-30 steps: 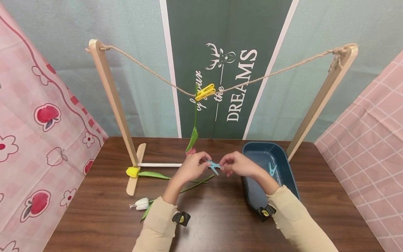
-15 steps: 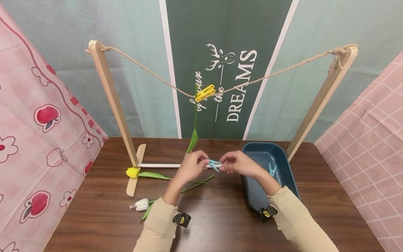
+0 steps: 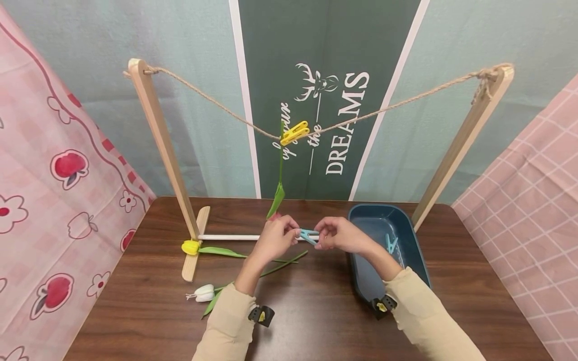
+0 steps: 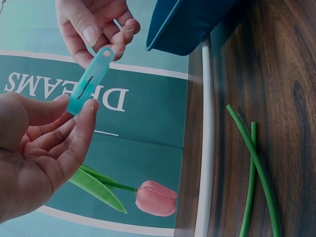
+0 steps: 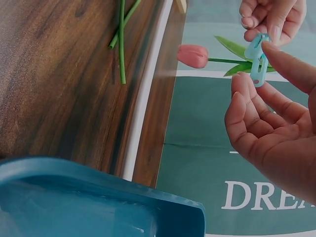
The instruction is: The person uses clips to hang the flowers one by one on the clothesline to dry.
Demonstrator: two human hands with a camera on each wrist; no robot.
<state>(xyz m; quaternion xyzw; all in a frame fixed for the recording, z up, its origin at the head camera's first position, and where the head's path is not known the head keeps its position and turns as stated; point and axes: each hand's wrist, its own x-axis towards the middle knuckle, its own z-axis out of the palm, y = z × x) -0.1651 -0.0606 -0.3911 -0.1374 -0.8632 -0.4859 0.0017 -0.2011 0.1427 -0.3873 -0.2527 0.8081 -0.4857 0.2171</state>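
A light blue clothespin (image 3: pixel 309 235) is held between both hands, in front of the white crossbar (image 3: pixel 230 237). My left hand (image 3: pixel 276 237) pinches one end of it between thumb and fingertips, as the left wrist view shows. At the other end, my right hand (image 3: pixel 344 234) has thumb and fingers around the two legs of the clothespin (image 5: pixel 258 59). Behind the left hand a pink tulip (image 4: pixel 156 198) hangs head down, its stem clipped to the rope (image 3: pixel 361 118) by a yellow clothespin (image 3: pixel 294 133).
Two wooden posts (image 3: pixel 164 150) carry the sagging rope. A dark blue tub (image 3: pixel 420 250) with another blue clothespin (image 3: pixel 391 243) inside stands at the right, partly under the right forearm. A yellow tulip (image 3: pixel 190 247) and a white tulip (image 3: pixel 205 293) lie on the table at left, stems crossing.
Compared with one second ago, the blue clothespin has been turned and raised slightly, overlapping the crossbar. Both hands stay on it with little movement; the hanging tulip sways slightly.
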